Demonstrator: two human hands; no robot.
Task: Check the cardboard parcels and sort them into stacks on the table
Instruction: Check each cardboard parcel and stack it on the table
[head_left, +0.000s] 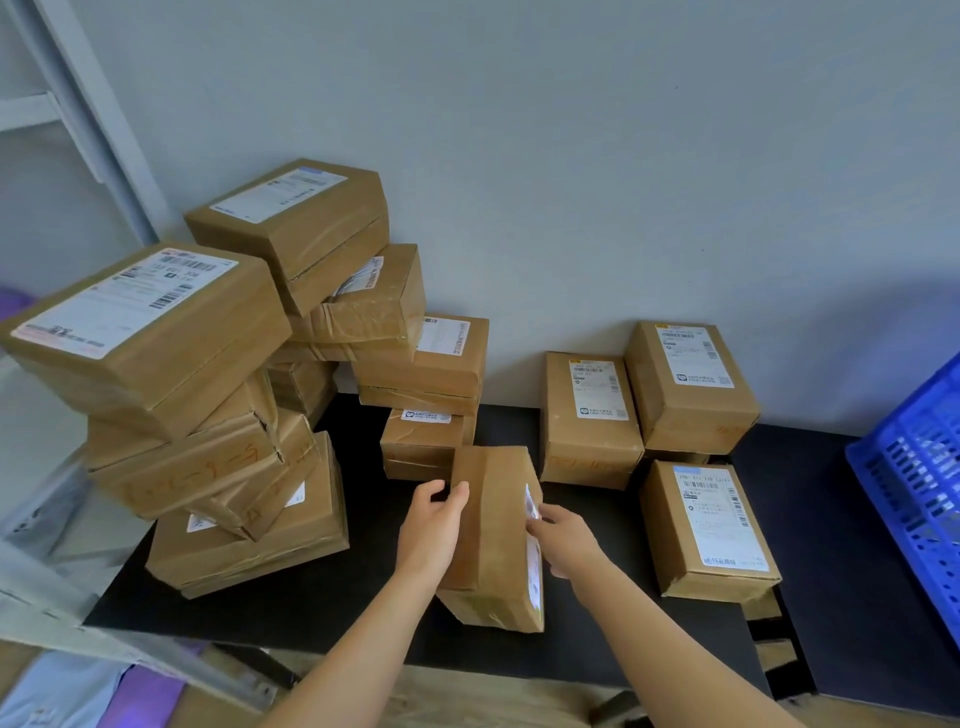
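Parcel-sorting or dispatch storeroom. Taped brown cardboard parcels (150, 332) with printed shipping labels are piled in stacks on a black table (363, 613) against a bare grey wall (623, 156). Blue perforated plastic crate (914, 493) at right, pale metal shelving frame (78, 104) at left.

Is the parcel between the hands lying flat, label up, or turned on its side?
On its side: the label on the parcel faces right, by the right hand; left hand holds the opposite face.

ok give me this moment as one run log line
phase: check | left hand: grips parcel | right hand: holds its labelled side | parcel: on edge over table
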